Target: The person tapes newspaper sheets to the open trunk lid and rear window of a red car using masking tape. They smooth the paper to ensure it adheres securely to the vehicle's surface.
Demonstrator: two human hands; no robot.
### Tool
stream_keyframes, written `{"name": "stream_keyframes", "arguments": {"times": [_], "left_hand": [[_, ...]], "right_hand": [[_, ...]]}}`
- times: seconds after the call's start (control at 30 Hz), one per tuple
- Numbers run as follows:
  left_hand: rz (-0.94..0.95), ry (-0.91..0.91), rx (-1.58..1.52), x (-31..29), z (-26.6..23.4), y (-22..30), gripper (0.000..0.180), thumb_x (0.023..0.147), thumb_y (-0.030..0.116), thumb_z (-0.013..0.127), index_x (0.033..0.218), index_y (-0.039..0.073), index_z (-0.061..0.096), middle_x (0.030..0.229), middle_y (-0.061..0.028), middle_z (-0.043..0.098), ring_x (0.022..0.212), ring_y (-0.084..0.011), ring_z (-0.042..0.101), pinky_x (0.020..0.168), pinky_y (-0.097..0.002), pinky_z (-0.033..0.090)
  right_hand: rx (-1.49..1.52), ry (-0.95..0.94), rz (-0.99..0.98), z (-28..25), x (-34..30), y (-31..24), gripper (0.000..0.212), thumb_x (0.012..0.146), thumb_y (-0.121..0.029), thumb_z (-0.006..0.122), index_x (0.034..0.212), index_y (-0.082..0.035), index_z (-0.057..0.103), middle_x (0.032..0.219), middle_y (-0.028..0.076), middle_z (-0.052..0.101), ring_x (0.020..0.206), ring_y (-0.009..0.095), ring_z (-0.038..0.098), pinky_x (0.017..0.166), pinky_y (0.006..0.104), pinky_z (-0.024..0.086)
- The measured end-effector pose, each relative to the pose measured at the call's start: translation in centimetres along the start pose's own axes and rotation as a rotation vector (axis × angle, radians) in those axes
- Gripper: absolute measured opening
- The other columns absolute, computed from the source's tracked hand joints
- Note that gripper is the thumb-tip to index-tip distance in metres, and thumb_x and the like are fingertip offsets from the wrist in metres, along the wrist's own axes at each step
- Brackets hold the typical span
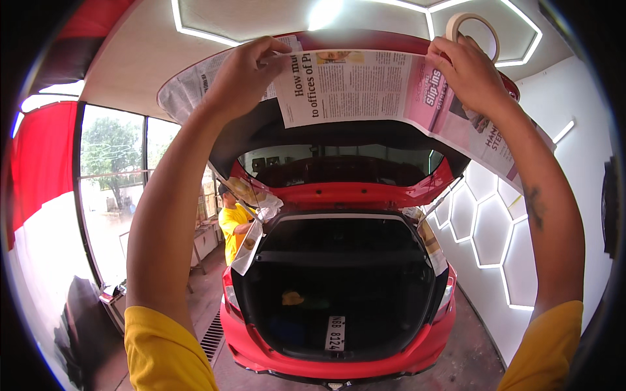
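Note:
Both my arms reach up to the raised red tailgate (365,40) of a car. A newspaper sheet (365,88) hangs along its edge. My left hand (251,72) pinches the top of the sheet toward its left end. With closed fingers, my right hand (466,72) grips the sheet's upper edge further right. A roll of masking tape (453,26) sits at the fingers of that hand, standing on edge. More newspaper (186,88) covers the tailgate's left end. The sheet's right part droops behind my right forearm.
Below the tailgate, the open trunk (339,280) holds a licence plate (335,333) and a small yellowish item (293,298). Covering sheets (248,251) hang at the trunk opening's sides. A person in yellow (233,225) stands left of the car. A white wall with lit hexagons (492,231) is at right.

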State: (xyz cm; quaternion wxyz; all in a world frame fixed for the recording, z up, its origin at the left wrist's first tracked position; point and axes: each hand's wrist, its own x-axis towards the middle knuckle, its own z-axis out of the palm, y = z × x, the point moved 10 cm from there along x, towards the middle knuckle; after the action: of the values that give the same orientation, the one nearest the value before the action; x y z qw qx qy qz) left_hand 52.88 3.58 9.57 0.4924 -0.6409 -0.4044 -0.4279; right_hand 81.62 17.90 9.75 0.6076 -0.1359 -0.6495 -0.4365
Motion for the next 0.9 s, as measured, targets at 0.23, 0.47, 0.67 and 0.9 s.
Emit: {"name": "stream_keyframes", "arguments": {"times": [0.23,0.47,0.67,0.9], "left_hand": [[-0.308,0.198,-0.373,2.5,1.0,-5.0,0.033,0.099,0.023,0.077,0.119,-0.003,0.074,0.101,-0.0077,0.076,0.086,-0.0083,0.068,0.080,-0.0234,0.055],[-0.342,0.306,-0.192,3.0,0.8,-7.0,0.027,0.092,0.027,0.082,0.105,0.003,0.080,0.099,-0.0074,0.081,0.084,-0.0139,0.074,0.078,-0.0306,0.058],[-0.334,0.348,-0.142,2.7,1.1,-5.8,0.030,0.091,0.032,0.081,0.101,0.003,0.081,0.089,-0.0081,0.081,0.080,-0.0161,0.075,0.080,-0.0315,0.058],[-0.329,0.373,-0.037,2.9,0.3,-5.6,0.035,0.090,0.038,0.080,0.101,0.004,0.082,0.088,-0.0107,0.080,0.080,-0.0199,0.076,0.080,-0.0352,0.060]], "right_hand": [[0.031,-0.009,0.054,2.9,3.7,2.5,0.051,0.101,-0.052,0.065,0.082,-0.005,0.064,0.074,0.013,0.067,0.075,0.030,0.068,0.072,0.0466,0.053],[0.121,-0.083,0.193,5.1,4.1,4.2,0.053,0.101,-0.053,0.065,0.081,-0.004,0.063,0.071,0.011,0.067,0.068,0.028,0.068,0.067,0.0455,0.053],[0.176,-0.145,0.329,5.5,3.3,4.9,0.054,0.099,-0.056,0.066,0.084,-0.004,0.065,0.074,0.010,0.068,0.069,0.026,0.069,0.066,0.0428,0.054],[0.140,-0.114,0.283,5.0,3.9,4.8,0.055,0.099,-0.057,0.066,0.086,-0.003,0.068,0.076,0.011,0.069,0.070,0.027,0.070,0.066,0.0435,0.055]]}}
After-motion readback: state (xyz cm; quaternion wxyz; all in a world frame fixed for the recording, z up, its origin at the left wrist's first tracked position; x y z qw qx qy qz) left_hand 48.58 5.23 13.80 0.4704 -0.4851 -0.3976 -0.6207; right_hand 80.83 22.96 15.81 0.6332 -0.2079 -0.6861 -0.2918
